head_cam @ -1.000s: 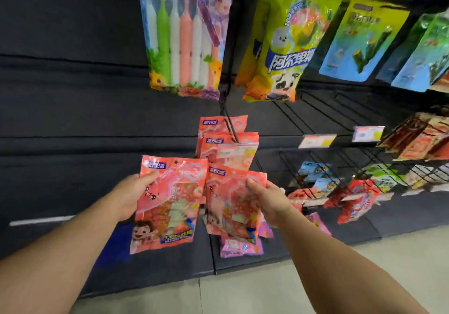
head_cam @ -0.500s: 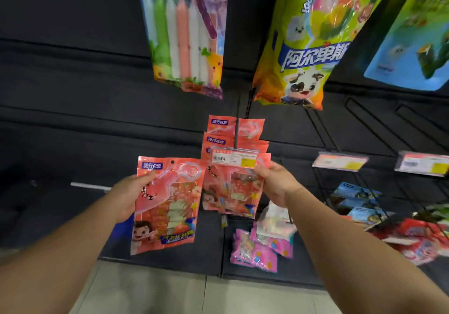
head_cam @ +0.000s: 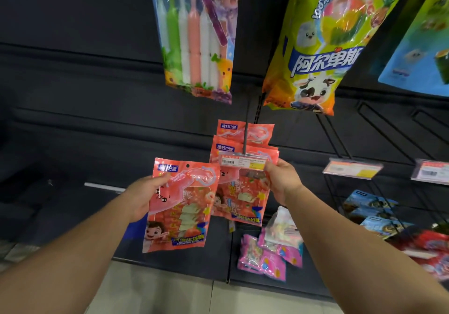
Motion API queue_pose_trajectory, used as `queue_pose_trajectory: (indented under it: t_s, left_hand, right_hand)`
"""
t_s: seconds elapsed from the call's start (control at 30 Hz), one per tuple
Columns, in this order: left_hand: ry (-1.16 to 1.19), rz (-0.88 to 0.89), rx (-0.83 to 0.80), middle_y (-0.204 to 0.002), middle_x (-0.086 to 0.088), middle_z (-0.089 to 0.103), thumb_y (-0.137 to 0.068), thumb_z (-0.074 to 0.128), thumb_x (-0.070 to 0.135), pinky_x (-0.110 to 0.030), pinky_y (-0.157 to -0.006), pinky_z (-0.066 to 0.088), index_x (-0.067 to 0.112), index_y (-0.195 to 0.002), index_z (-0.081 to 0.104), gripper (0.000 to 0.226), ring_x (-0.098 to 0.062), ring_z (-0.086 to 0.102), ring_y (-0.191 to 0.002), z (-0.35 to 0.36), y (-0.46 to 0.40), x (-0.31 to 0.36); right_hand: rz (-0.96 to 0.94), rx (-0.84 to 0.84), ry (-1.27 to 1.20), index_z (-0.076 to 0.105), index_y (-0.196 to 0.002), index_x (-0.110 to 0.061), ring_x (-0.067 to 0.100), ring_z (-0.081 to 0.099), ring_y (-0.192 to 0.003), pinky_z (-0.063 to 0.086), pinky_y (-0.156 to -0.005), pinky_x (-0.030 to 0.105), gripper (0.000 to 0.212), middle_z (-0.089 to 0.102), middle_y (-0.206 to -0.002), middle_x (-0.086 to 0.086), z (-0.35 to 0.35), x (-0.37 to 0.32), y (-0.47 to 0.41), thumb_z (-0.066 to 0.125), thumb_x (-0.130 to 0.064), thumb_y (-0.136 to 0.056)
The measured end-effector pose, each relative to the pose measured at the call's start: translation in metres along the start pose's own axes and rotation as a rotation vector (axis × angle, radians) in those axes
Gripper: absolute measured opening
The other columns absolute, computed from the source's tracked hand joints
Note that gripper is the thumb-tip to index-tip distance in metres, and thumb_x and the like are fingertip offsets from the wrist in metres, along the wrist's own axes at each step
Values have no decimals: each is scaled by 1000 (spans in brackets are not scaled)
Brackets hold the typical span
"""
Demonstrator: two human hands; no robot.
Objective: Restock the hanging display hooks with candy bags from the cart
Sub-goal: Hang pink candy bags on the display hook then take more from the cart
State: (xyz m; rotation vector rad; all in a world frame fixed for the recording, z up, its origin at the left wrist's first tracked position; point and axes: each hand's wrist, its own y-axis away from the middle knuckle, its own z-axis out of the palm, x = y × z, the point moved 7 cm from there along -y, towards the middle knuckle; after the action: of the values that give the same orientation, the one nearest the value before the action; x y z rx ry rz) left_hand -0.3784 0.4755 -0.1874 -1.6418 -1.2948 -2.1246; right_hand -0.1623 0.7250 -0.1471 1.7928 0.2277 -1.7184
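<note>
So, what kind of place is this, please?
Most likely a shop's candy aisle. Snack bags hang from a hook on a dark wall panel, price tags sit at the hook ends, and the left hand holds a red bag to restock.

A dark display wall (head_cam: 73, 95) carries a hook (head_cam: 245, 139) (price-tagged) threaded with red candy bags (head_cam: 243, 131).

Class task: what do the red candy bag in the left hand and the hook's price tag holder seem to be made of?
Red candy bag: apparently thin glossy plastic film, judging by its sheen and see-through window. Price tag holder: probably clear rigid plastic over a paper label; glare streaks its face.
</note>
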Motion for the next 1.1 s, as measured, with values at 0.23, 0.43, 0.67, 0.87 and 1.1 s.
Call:
queue_pose_trajectory:
  t_s: [0.23,0.43,0.67,0.87,1.1]
  left_hand:
    - [-96,2,-140,-111,-13,75,-92,63,43,-53,-107,45,14,-117,71,39,-33,68,-110,34,-4,7]
    - [-195,29,-280,-114,-6,74,-94,57,47,-39,-98,48,17,-118,69,40,-25,67,-112,81,-7,19]
    - [-178,56,-340,-120,-4,72,-98,53,43,-34,-96,48,17,-122,66,38,-21,64,-115,112,-15,20]
    - [-91,172,-318,-116,-9,72,-97,60,15,-39,-97,52,11,-115,68,20,-26,66,-111,109,-19,41]
    - [-15,179,-252,-101,-5,73,-95,62,22,-36,-87,53,15,-102,68,11,-20,68,-96,118,-18,60]
  right_hand:
    - [-47,181,-13,58,-87,-17,13,55,-67,46,-74,32,24,63,-82,1,-35,1,6,81,-21,-80]
    - [76,-140,32,65,-97,-19,12,65,-79,49,-83,29,7,71,-83,-2,-19,13,23,67,-21,-91]
    - [19,-166,28,69,-91,-16,13,71,-79,56,-68,21,6,76,-84,-3,-5,8,27,64,-13,-93]
    - [-13,-176,20,72,-93,-14,12,73,-78,57,-70,24,7,77,-88,0,-11,2,26,65,-15,-92]
    - [-74,-101,-6,71,-93,-15,10,73,-76,56,-65,21,10,77,-85,-2,-13,-15,22,62,-20,-95]
